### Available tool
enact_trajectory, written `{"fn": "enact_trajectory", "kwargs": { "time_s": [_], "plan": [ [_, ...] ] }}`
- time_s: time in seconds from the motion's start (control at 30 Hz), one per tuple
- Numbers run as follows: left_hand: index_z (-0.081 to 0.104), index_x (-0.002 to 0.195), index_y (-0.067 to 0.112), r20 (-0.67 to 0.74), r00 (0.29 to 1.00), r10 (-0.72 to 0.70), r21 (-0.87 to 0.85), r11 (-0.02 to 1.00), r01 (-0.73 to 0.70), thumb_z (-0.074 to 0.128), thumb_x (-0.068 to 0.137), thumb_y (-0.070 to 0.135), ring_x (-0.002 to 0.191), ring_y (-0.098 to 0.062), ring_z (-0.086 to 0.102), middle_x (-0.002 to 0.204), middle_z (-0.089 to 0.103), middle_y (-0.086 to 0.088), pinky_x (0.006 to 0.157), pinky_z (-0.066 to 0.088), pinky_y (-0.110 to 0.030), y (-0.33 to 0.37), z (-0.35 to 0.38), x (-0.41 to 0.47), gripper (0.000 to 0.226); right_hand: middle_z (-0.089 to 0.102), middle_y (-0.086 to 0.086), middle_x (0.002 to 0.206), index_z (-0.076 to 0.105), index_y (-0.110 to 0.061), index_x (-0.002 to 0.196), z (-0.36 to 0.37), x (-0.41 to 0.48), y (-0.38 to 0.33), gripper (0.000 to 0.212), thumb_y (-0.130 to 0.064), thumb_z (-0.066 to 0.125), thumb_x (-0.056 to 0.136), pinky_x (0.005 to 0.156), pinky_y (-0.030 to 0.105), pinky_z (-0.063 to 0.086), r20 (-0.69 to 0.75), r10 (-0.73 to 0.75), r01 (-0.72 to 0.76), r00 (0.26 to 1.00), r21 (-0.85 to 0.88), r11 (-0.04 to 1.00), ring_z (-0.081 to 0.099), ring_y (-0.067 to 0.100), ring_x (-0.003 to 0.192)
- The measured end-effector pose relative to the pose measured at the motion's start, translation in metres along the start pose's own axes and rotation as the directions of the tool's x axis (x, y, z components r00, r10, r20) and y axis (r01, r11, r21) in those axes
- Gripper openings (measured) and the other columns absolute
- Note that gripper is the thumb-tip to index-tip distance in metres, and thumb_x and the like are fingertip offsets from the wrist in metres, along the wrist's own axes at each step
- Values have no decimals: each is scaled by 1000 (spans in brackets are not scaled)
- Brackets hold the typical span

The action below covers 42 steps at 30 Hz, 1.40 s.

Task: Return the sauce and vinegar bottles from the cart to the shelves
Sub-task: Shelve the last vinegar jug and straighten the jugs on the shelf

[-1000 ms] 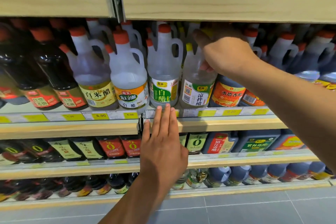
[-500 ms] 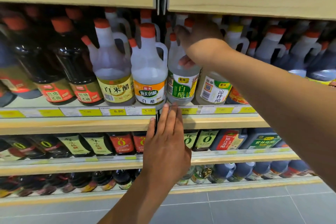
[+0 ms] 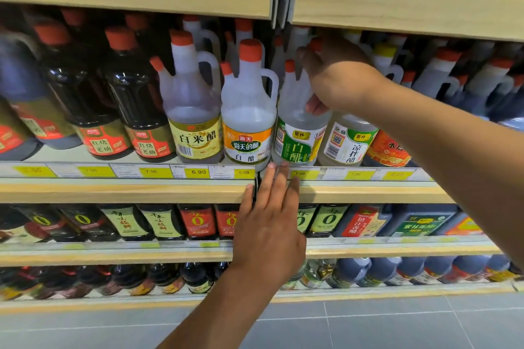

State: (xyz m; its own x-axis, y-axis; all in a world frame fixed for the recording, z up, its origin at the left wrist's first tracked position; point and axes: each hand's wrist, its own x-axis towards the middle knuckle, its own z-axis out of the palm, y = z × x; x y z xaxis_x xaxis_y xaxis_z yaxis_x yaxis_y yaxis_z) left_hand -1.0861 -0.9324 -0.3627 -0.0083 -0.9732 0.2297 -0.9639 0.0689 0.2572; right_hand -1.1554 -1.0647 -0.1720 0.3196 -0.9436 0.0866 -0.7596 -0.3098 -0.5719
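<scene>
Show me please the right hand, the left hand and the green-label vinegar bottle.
right hand [image 3: 340,82]: head view, back of the hand.
left hand [image 3: 269,229]: head view, back of the hand.
green-label vinegar bottle [image 3: 297,147]: head view, middle of its front label.

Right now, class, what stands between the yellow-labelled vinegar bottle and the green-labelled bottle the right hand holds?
One upright orange-labelled vinegar bottle, shown in the head view.
</scene>
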Motion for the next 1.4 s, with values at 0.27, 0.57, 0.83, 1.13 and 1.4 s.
{"fn": "enact_trajectory", "kwargs": {
  "time_s": [0.27,0.57,0.83,1.13,1.4],
  "plan": [
    [19,159,18,-30,999,-13,-23,1000,12,57,84,38,157,-23,-5,169,11,-5,125,17,-49,-23,-13,-13,86,73,14,90,57,-12,83,10,-11,-16,56,-61,35,100,83,40,53,-256,-148,67,955,-300,951,66,36,90],
    [12,161,16,-32,999,-31,-2,1000,31,54,88,37,157,-19,-5,170,3,-2,125,19,-49,-101,-37,-32,87,70,4,69,62,-14,107,46,4,-67,47,-58,51,98,79,31,61,28,169,-170,985,248,954,66,12,51],
    [14,161,16,16,1000,8,32,999,-8,52,87,37,157,-19,-2,170,5,-1,123,22,-49,-112,-41,-33,85,70,12,71,45,-19,107,65,0,-64,28,-46,44,104,80,44,61,-40,88,-78,995,198,977,75,31,67],
    [20,160,20,7,999,34,17,999,-35,52,89,33,157,-20,-1,170,8,-1,124,21,-50,-115,-43,-35,79,75,10,68,55,-24,100,57,-4,-74,31,-53,45,102,86,37,59,25,165,-166,986,175,970,76,26,73],
    [9,161,16,40,999,9,42,999,-11,53,82,36,157,-20,-3,170,4,-2,123,20,-49,-137,-51,-39,93,70,7,77,64,-14,89,83,-10,-114,47,-50,38,103,80,35,49,-111,-166,116,980,-366,923,65,31,86]
  ]
}}
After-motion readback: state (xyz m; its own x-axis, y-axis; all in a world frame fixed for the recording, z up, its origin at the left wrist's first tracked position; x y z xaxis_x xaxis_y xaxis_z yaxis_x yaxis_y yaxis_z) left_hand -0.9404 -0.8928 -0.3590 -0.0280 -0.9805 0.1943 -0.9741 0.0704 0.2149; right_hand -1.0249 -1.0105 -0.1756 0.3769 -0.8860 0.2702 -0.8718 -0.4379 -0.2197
